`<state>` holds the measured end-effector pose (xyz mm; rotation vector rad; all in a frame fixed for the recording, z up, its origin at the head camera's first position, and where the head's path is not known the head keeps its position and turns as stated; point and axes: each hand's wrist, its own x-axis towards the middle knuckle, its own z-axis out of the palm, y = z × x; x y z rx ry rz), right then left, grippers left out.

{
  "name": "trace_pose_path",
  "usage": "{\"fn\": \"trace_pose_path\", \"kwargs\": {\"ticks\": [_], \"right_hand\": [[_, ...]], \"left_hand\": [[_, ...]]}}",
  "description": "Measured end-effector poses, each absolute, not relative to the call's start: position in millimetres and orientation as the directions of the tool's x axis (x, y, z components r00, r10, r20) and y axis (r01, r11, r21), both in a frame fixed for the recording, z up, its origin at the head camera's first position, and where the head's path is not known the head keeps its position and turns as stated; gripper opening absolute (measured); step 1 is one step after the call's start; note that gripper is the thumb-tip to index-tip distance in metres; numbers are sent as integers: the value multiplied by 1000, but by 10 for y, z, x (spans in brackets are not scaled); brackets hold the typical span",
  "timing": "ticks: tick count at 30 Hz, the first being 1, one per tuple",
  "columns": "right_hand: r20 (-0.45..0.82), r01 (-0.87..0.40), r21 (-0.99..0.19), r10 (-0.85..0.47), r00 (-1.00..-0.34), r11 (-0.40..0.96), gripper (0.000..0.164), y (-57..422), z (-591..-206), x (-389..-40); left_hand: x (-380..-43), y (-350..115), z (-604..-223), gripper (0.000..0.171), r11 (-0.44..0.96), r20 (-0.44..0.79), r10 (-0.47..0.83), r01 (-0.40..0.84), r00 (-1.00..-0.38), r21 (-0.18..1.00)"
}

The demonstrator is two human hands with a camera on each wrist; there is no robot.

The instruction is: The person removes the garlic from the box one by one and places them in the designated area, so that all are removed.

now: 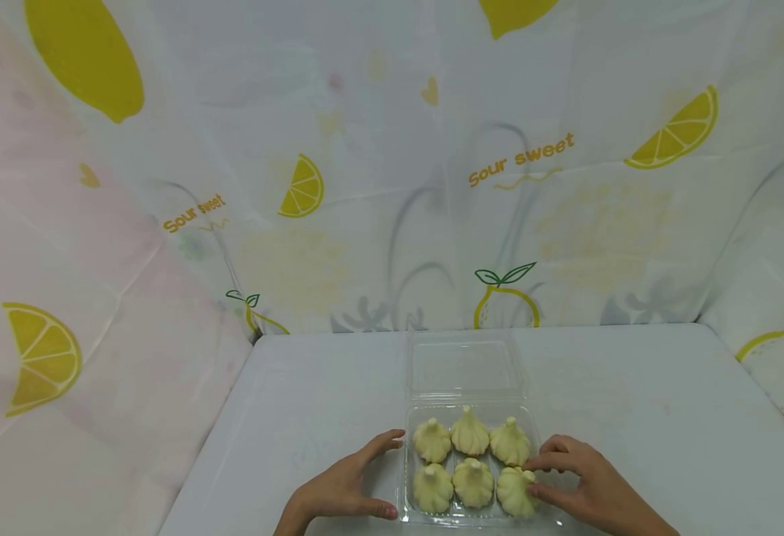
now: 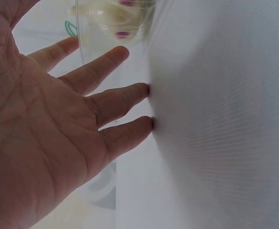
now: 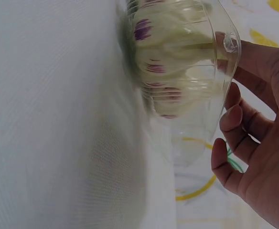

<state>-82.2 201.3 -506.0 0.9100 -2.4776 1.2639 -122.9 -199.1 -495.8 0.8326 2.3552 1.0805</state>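
A clear plastic clamshell box [image 1: 403, 491] lies on the table with its lid folded back, holding two rows of pale garlic bulbs, stems up. My right hand [image 1: 582, 480] reaches over the box's right side, thumb and index finger pinching the front right garlic bulb [image 1: 514, 493] near its stem. In the right wrist view purple streaks show on the bulbs through the box wall [image 3: 192, 138], and the other fingers curl outside the rim. My left hand [image 1: 341, 484] stands beside the box's left edge, fingers spread, holding nothing; its lower fingertips [image 2: 146, 124] are right at the tabletop.
The transparent lid [image 1: 461, 366] extends back from the box toward the table's far edge. Below everything is a white tabletop [image 1: 318, 394]. A lemon-printed cloth [image 1: 378, 246] hangs behind the table and along its sides.
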Motion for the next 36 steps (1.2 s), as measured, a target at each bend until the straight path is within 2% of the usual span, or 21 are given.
{"fn": "trace_pose_path", "kwargs": {"ticks": [8,20,24,36], "right_hand": [[410,-577,-715,-432,-803,394,25,2020,-5082,-810],[565,-680,-662,-388,-728,313,39,2023,-5005,-829],[597,-705,-633,-377,-708,320,44,2048,-4946,-848],[599,-654,-623,-277,-752,429,46,2162,-4695,-851]], "left_hand": [[-1228,-1986,-4943,103,518,-119,674,352,-729,780],[-1234,-1968,-4927,102,524,-146,667,321,-731,789],[-1235,-1965,-4925,101,528,-157,663,309,-732,791],[-1228,-1959,-4889,100,531,-162,662,305,-732,791]]}}
